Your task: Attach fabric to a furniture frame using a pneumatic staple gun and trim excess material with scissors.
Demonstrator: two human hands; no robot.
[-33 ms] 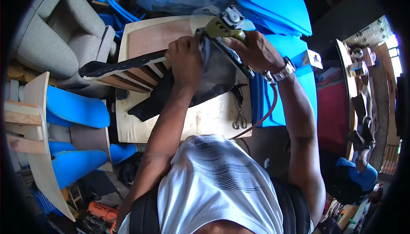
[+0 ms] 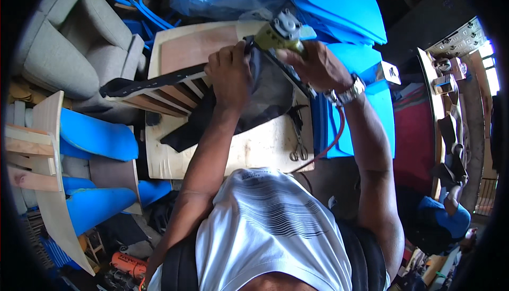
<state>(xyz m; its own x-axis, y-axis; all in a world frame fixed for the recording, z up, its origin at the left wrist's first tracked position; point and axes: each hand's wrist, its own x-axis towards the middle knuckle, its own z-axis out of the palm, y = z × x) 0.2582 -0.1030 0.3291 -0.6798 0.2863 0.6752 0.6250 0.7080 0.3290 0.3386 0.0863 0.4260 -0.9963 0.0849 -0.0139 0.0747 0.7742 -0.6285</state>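
In my right hand (image 2: 318,68) is a green and silver pneumatic staple gun (image 2: 277,35), my fingers wrapped round its handle. Its nose lies close to a frame corner covered in black fabric. Just left of it, my left hand (image 2: 230,76) presses down with curled fingers, gripping the black fabric (image 2: 201,126) at the frame's edge. From there a fabric-covered rail (image 2: 154,83) runs left, with a row of small staples along it. Wooden slats (image 2: 164,100) show below that rail. A red air hose (image 2: 339,134) hangs from the gun's handle end.
Scissors (image 2: 299,145) lie on the plywood tabletop (image 2: 238,155). Blue foam sheets (image 2: 339,10) are stacked behind and to the right. A grey sofa (image 2: 58,41) and a plywood piece with blue foam pads (image 2: 98,134) stand left. A person in blue (image 2: 445,211) is at far right.
The staple gun's head has tilted slightly and shifted a little to the left. Both hands stay in nearly the same place on the gun and the fabric.
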